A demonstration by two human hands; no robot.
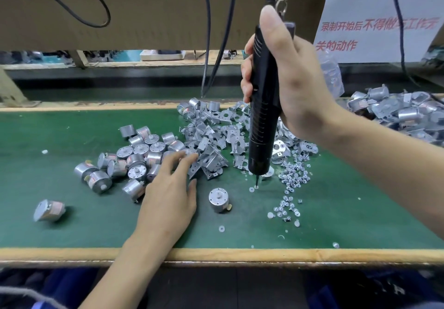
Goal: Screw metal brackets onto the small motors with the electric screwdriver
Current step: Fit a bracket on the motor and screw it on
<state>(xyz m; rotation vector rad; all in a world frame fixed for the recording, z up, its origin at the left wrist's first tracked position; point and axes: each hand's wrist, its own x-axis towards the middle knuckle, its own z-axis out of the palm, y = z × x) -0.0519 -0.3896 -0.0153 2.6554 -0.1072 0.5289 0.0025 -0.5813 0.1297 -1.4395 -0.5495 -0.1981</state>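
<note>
Mat (pixel 72 128) carries everything: a heap of brackets (pixel 211 135) at the middle, motors (pixel 134 159) clustered to its left, screws (pixel 292 176) scattered to its right, finished units (pixel 396 114) piled at the far right. The screwdriver (pixel 264 107) stands upright, the right hand (pixel 295 80) wrapped firmly round its barrel, thumb along the top. Its bit points down just beside the screws, perhaps onto 1, too small to tell. The left hand (pixel 168 195) holds nothing, its straight fingertips touching the nearest brackets. 1 motor (pixel 218 199) stands shaft-up, apart, between that hand and the bit. The step looks like fetching a bracket: better to pinch out 1 alone, seat it over the shaft with holes aligned, and pin it flat so the bit comes down square.
</note>
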